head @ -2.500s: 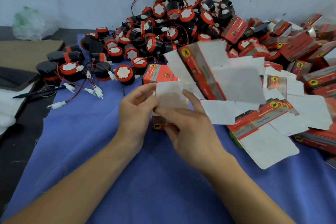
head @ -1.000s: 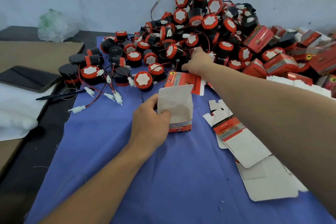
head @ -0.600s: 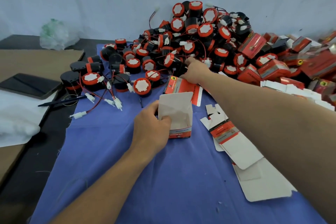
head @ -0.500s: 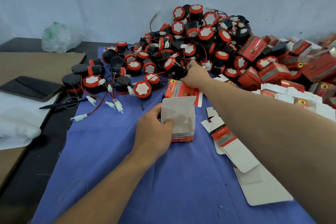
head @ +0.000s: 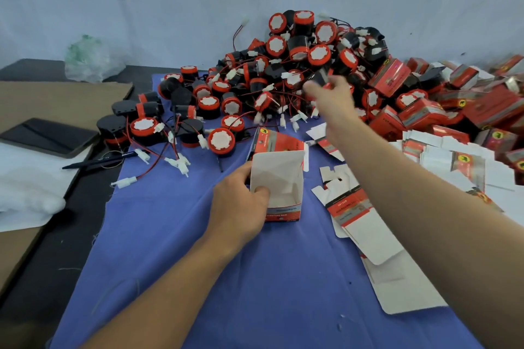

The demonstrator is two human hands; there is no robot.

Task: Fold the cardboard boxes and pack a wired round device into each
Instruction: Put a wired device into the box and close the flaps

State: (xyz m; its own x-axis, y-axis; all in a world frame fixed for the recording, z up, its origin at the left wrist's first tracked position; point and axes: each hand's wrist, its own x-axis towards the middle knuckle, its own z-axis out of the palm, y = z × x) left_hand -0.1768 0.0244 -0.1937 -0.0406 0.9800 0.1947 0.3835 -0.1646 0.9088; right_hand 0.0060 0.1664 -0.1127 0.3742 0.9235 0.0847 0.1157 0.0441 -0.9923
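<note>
Left hand (head: 238,207): fingers curled round the box's left wall, thumb inside.
Box (head: 283,178): upright and open-topped, mid-cloth (head: 226,278).
Right hand (head: 333,100): 1 o'clock of the box, fingers pinching a blurred device (head: 320,81).
Pile (head: 297,45): 12 o'clock.

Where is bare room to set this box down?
Bare blue cloth lies nearer than the open box, between the left forearm and the flat box blanks. Another patch sits left of that forearm, below the loose connectors. The device pile and red boxes beyond are crowded.
</note>
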